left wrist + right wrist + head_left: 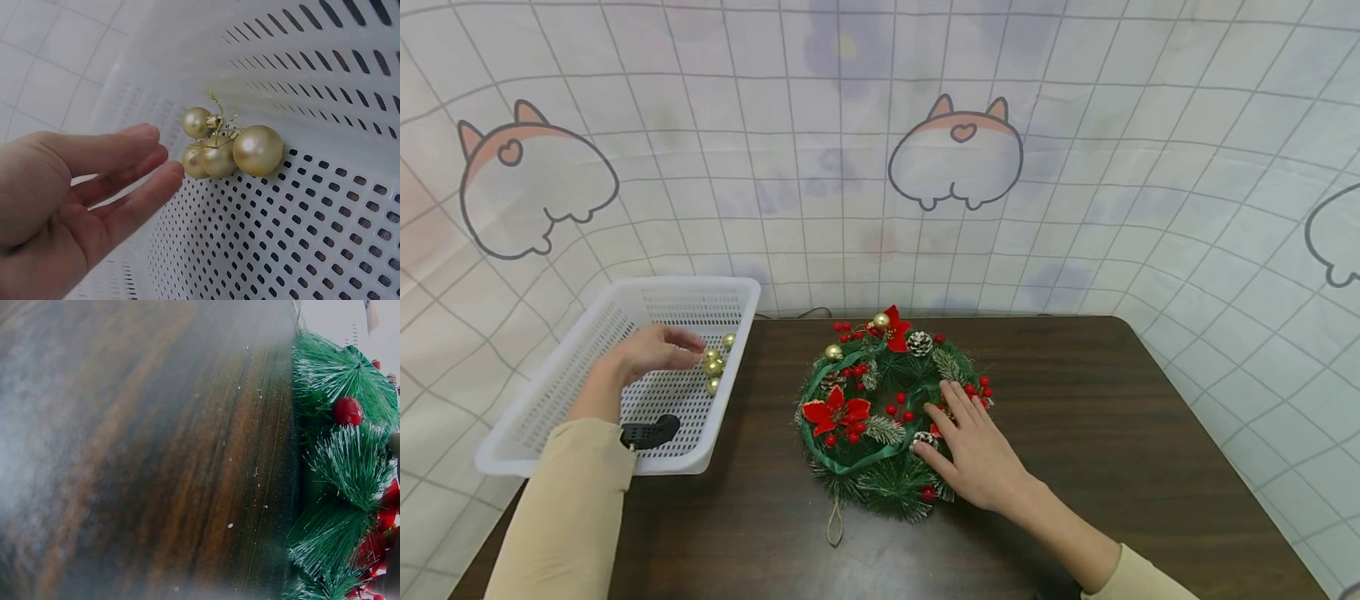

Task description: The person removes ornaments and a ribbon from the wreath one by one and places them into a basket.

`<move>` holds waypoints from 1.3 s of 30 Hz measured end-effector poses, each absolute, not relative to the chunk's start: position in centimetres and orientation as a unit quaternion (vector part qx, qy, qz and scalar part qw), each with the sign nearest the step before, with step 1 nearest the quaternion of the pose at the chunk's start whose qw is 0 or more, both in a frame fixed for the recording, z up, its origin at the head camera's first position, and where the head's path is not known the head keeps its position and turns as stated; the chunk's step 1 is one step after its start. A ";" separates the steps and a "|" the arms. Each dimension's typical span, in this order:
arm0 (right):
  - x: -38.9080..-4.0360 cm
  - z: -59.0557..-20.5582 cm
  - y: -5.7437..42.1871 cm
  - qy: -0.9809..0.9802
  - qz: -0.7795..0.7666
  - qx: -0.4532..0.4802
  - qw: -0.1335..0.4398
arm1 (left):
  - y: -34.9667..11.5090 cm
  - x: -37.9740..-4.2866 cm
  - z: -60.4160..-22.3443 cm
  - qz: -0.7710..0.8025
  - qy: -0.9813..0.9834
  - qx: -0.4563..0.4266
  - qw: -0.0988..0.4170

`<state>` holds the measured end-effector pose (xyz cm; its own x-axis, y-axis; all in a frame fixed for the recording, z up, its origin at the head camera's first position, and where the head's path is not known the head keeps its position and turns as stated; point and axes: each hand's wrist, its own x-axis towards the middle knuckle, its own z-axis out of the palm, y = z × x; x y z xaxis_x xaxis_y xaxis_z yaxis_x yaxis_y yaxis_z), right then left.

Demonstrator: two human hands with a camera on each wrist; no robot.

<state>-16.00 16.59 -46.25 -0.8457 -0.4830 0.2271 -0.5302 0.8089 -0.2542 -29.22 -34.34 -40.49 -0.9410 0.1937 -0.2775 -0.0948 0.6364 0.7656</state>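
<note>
My left hand point(658, 354) is inside the white plastic basket point(732, 392), its fingers extended with nothing between them. Just beyond the fingertips, several gold ball ornaments point(258, 150) with thin gold ties lie clustered on the perforated basket floor. My right hand point(981, 454) rests on the right side of a green wreath point(895, 487), fingers spread. The wreath lies flat on the table and carries red poinsettias point(837, 412), red berries, snowy pinecones point(919, 342), a green ribbon point(850, 465) and gold balls point(833, 352). A twine loop hangs from its near edge.
The basket stands at the left of the dark wooden table point(1075, 367). A black wrist device point(651, 432) sits on the left wrist, over the basket. A white gridded cloth point(820, 242) with cartoon animals hangs behind and along both sides of the table.
</note>
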 end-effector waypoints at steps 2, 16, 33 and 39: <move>-16.0 -46.3 16.6 -0.948 0.155 0.267 0.077 | -34.1 -29.2 -40.2 0.420 0.892 0.033 0.165; -16.0 -46.3 16.8 -0.948 0.157 0.266 0.075 | -31.6 -29.6 -37.3 0.415 0.894 0.110 0.131; -16.0 -46.4 16.7 -0.945 0.162 0.272 0.086 | -25.6 -29.4 -33.7 0.425 0.881 0.178 0.113; -16.0 -46.4 16.6 -0.944 0.163 0.274 0.090 | -23.2 -29.5 -33.6 0.430 0.874 0.193 0.120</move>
<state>-16.02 16.62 -46.42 -0.8339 -0.4870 0.2597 -0.5459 0.7972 -0.2579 -29.54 -23.21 -33.63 -0.8967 0.4406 -0.0437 0.2345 0.5562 0.7973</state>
